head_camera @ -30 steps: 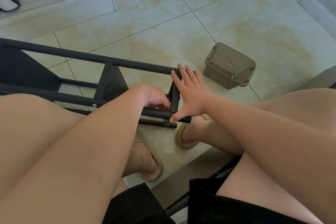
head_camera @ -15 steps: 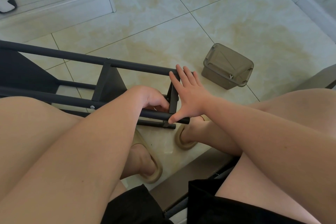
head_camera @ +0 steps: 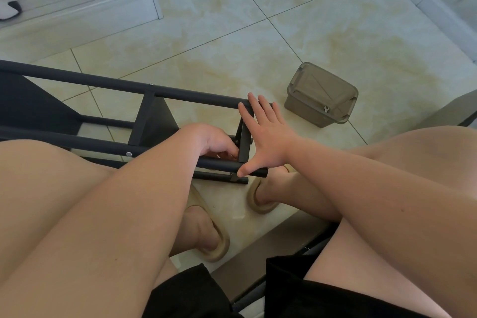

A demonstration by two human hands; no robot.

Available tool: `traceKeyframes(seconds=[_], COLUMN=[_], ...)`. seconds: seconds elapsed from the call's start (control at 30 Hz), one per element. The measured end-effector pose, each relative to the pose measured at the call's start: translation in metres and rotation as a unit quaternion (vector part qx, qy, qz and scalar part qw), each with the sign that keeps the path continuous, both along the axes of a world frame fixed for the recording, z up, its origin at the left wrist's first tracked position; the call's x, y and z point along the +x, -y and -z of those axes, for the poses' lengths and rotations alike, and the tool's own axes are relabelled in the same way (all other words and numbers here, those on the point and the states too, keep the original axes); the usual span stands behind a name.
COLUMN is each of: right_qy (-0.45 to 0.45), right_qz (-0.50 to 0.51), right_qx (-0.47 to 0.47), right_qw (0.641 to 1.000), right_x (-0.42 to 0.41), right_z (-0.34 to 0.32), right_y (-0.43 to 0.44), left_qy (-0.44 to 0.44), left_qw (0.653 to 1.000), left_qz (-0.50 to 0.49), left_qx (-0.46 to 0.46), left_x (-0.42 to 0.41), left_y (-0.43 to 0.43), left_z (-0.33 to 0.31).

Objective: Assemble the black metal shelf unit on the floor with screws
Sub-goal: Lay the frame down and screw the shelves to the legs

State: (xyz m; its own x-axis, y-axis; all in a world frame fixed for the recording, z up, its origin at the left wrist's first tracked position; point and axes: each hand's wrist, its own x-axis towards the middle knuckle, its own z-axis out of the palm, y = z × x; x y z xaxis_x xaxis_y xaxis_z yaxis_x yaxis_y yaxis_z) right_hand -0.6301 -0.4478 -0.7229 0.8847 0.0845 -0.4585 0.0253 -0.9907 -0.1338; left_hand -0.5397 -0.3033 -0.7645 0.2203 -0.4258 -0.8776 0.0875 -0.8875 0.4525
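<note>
The end bracket (head_camera: 244,150) is still braced by the spread right hand (head_camera: 268,137), the left hand (head_camera: 214,142) curled, its hold unseen: fastening judged unfinished.

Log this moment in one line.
right hand: flat against shelf frame | left hand: curled at end bar, grip unclear | plastic box: on floor

The floor (head_camera: 232,41) beyond the shelf unit (head_camera: 152,124) lies open. The plastic box (head_camera: 321,95) blocks the right side; both knees crowd the near side.

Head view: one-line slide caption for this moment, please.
Open right hand braces the end of the black metal shelf frame while the left hand reaches inside it.
</note>
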Motion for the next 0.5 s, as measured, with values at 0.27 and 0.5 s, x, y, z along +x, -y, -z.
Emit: traceKeyframes(seconds=[0.27, 0.5], right_qy=[0.000, -0.001], right_qz=[-0.002, -0.001], right_qx=[0.002, 0.005], right_qw=[1.000, 1.000], right_x=[0.0001, 0.0000], right_z=[0.0001, -0.0010], right_y=[0.0000, -0.0006], left_qy=[-0.021, -0.037], left_qw=[1.000, 0.999], left_qz=[-0.008, -0.016], left_qx=[-0.013, -0.033], left_x=[0.0026, 0.0030], left_y=[-0.0012, -0.0030], left_z=[0.0052, 0.0042])
